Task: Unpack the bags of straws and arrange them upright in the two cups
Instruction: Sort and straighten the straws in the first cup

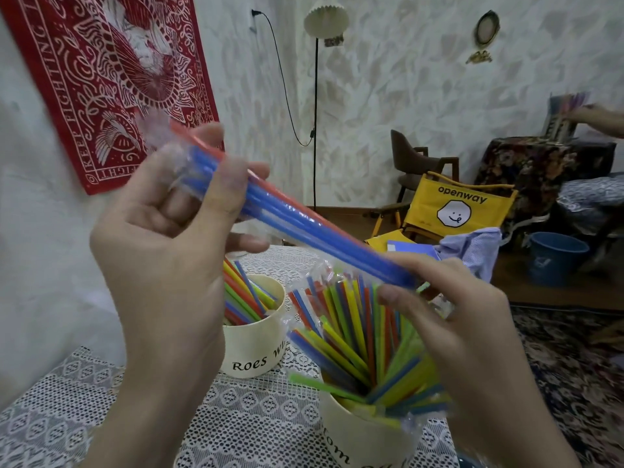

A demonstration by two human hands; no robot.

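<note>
Both hands hold one bag of straws (290,217) up in the air above the two cups. The left hand (169,238) curls its fingers and thumb round the upper end, where the clear film is bunched past the straw tips. The right hand (449,319) pinches the lower end between thumb and fingertips.

The bag's long axis runs on a slant, from high beside the left hand down to the right hand, so the bundle points down toward the nearer cup. Blue straws show most, with a red one along the top edge.

The step in hand looks like opening this bag. To do it well, I would keep the right hand firm on the straw ends so they do not slide, and let the left hand work the loose film open at the top, not squeeze the straws themselves, which crush easily. Once open, the bundle should be tipped upright before release, or the straws will fan out.

Below the left hand stands the far cup (253,342), partly filled with leaning straws. Under the right hand the near cup (368,434) is crowded with coloured straws, and some clear wrap seems to cling round them. Both cups sit on the lace-covered desk (101,410).
</note>
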